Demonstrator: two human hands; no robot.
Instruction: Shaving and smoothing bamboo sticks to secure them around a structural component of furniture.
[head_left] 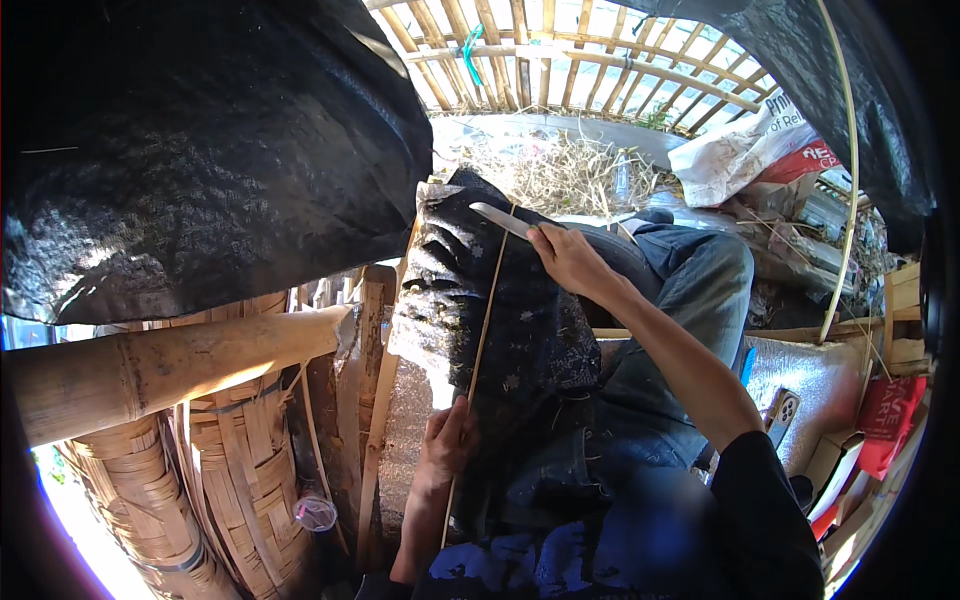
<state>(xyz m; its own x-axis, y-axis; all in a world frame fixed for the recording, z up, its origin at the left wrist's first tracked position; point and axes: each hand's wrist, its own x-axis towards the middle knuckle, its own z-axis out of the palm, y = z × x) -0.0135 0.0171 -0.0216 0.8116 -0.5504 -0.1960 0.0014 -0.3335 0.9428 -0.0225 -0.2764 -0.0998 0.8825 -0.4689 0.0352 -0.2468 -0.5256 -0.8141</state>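
Observation:
My right hand (572, 260) grips a knife (500, 219), its pale blade pointing to the upper left. The blade lies across the far end of a thin bamboo strip (487, 310). That strip runs down over a dark patterned cloth (525, 320) spread on my lap. Nearer my body, my left hand (448, 438) is closed around the strip, thumb along it. The strip's near end passes below that hand toward my shirt. Under the cloth, my jeans (690, 270) show on the right, knee bent.
A thick bamboo pole (180, 370) and woven bamboo (140, 480) stand at left, under a black sheet (200, 160). Pale shavings (560, 160) lie ahead, before a slatted bamboo fence (590, 50). To the right are a white-and-red sack (735, 155), a phone (783, 412) and a red bag (888, 430).

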